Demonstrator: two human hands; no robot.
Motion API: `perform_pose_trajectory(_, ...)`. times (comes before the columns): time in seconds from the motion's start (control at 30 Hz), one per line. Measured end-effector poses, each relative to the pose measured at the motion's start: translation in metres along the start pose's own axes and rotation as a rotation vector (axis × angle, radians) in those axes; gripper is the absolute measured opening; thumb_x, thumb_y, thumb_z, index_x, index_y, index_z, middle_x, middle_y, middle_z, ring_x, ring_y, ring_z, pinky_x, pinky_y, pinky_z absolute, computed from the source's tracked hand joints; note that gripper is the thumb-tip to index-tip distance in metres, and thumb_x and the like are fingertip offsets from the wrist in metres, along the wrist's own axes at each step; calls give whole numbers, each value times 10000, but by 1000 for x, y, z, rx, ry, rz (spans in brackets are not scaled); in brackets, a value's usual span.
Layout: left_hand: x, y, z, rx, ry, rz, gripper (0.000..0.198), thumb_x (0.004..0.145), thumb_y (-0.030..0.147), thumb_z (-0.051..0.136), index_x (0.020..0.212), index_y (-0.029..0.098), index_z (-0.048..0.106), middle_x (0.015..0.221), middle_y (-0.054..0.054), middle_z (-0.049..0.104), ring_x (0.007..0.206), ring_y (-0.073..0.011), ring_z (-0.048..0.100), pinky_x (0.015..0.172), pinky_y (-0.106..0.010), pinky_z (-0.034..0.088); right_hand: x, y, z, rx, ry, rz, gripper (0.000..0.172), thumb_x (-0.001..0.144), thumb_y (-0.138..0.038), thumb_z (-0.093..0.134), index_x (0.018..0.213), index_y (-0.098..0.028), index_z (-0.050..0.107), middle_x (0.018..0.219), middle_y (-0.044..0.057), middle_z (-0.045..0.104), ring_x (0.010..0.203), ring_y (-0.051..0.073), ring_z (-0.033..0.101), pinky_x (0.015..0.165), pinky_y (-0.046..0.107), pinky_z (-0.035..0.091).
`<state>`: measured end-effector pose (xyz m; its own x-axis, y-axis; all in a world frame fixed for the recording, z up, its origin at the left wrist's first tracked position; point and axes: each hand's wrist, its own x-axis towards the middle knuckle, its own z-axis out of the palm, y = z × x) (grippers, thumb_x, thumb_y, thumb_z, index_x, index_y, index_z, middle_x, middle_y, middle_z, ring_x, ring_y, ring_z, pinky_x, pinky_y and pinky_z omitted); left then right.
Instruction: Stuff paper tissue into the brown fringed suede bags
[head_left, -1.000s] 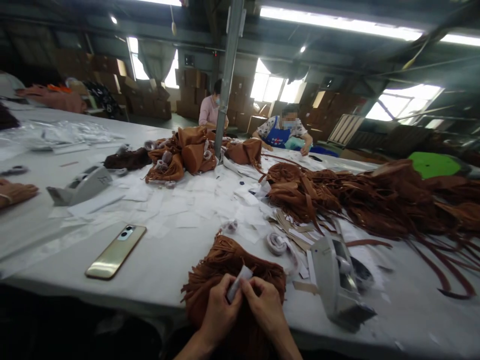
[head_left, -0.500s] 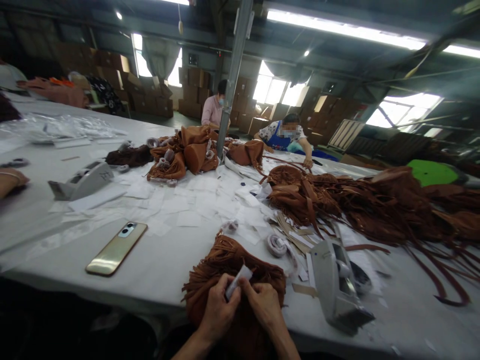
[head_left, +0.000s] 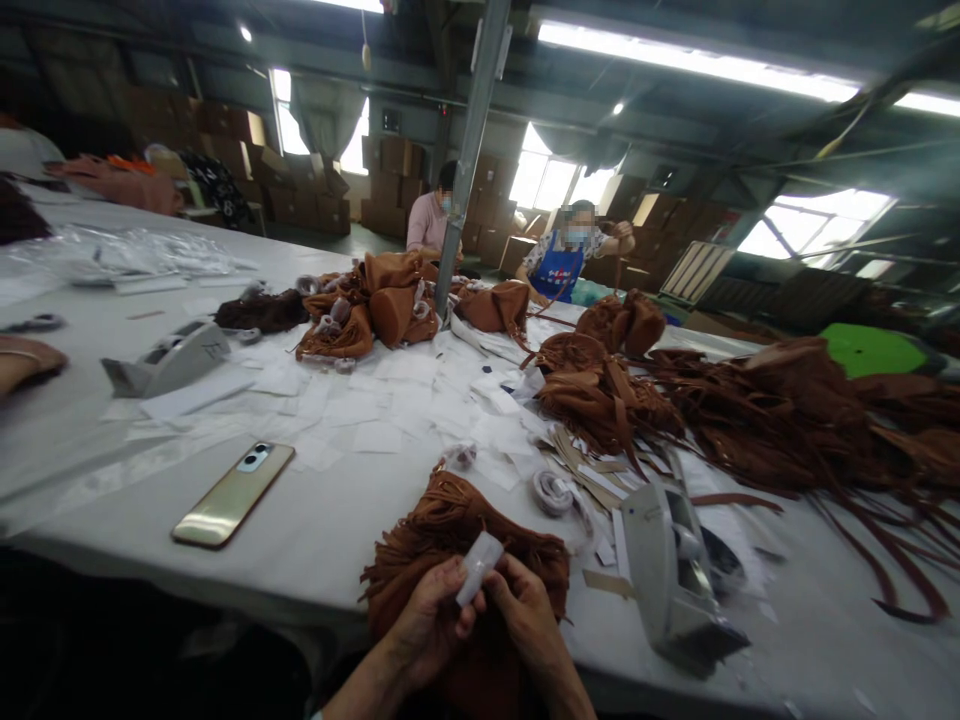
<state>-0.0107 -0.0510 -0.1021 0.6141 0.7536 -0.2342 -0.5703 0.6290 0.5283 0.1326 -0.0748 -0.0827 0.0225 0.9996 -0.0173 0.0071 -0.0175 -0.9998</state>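
A brown fringed bag (head_left: pixel 465 510) lies at the table's near edge, directly under both hands. Between my fingers is a small white wrapped piece (head_left: pixel 480 567), seemingly paper or film; whatever it encloses is hidden. My left hand (head_left: pixel 431 615) pinches it from the left side. From the right, the thumb and fingers of my right hand (head_left: pixel 525 600) close on its edge. A wrapped coil of strap (head_left: pixel 553 492) rests on the table beyond the bag's right side.
A grey tape dispenser (head_left: pixel 660 570) stands at right, another dispenser (head_left: pixel 169 358) at far left. A gold phone (head_left: pixel 234 495) lies at left. White paper sheets (head_left: pixel 375 405) cover mid-table. Brown bags (head_left: pixel 780 410) are heaped at right; a metal post (head_left: pixel 472 150) rises behind. Two co-workers sit opposite.
My hands have turned the white wrapped piece, and more of its face shows. Across the table, the co-worker in the blue apron has straightened up and raised an arm, lifting a brown bag's strap.
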Motion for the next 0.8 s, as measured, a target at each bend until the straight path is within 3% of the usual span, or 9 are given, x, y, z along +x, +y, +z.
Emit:
perform_pose_trajectory(0.1, 1, 0, -2, -49, -7, -21, 310, 796, 343, 714, 926, 98, 576, 652, -24, 598, 437, -33, 471, 391, -99, 332, 0, 1, -2, -11, -12, -15, 349, 825, -509, 653, 878, -164, 669, 791, 29, 651, 795, 207, 601, 753, 278, 482)
perform_pose_trajectory(0.2, 2, 1, -3, -64, -46, -45, 379, 810, 351, 694, 1073, 109, 568, 649, -18, 599, 405, -28, 448, 370, -97, 299, 1, 3, -3, -31, -8, -28, 368, 830, -522, 642, 941, -173, 678, 880, 52, 670, 895, 241, 607, 854, 329, 477)
perform_pose_trajectory(0.3, 3, -1, -4, -26, -86, -60, 616, 834, 364, 659, 1362, 212, 380, 683, -17, 624, 381, -47, 461, 351, -107, 273, 1, 8, -2, -45, 47, -19, 429, 808, -568, 645, 945, -163, 685, 887, 68, 678, 890, 255, 611, 832, 338, 487)
perform_pose_trajectory(0.4, 5, -8, -5, -8, -92, -26, 765, 850, 392, 637, 1460, 287, 188, 704, -12, 636, 382, -76, 492, 350, -130, 316, 0, 12, -2, -41, 88, 5, 451, 794, -585, 653, 915, -152, 688, 813, 53, 671, 786, 220, 608, 735, 288, 487)
perform_pose_trajectory(0.53, 10, -19, -7, 15, -100, 19, 657, 840, 425, 642, 1371, 147, 373, 670, -34, 633, 368, -101, 509, 340, -172, 385, -2, 15, 2, -7, 113, 43, 472, 820, -602, 607, 889, -140, 673, 574, -15, 563, 562, 144, 516, 558, 228, 421)
perform_pose_trajectory(0.63, 13, -22, -5, 67, -102, 45, 560, 847, 451, 623, 1262, 109, 467, 654, -46, 637, 356, -106, 508, 331, -179, 390, -4, 17, 6, -36, 158, 16, 504, 835, -627, 562, 833, -133, 665, 577, -3, 565, 552, 146, 509, 544, 233, 413)
perform_pose_trajectory(0.73, 11, -24, -3, 136, -82, 68, 498, 834, 488, 626, 1138, 104, 535, 655, -53, 641, 359, -100, 503, 340, -175, 382, -9, 19, 4, -117, 278, -33, 531, 825, -655, 539, 810, -140, 667, 654, 35, 621, 626, 183, 561, 586, 254, 447)
perform_pose_trajectory(0.8, 7, -22, -2, 192, -41, 46, 530, 830, 590, 571, 1003, 89, 576, 642, -68, 634, 373, -108, 514, 350, -183, 384, -13, 18, -7, -185, 438, -27, 561, 805, -688, 517, 836, -149, 672, 679, 49, 641, 646, 205, 582, 600, 271, 466)
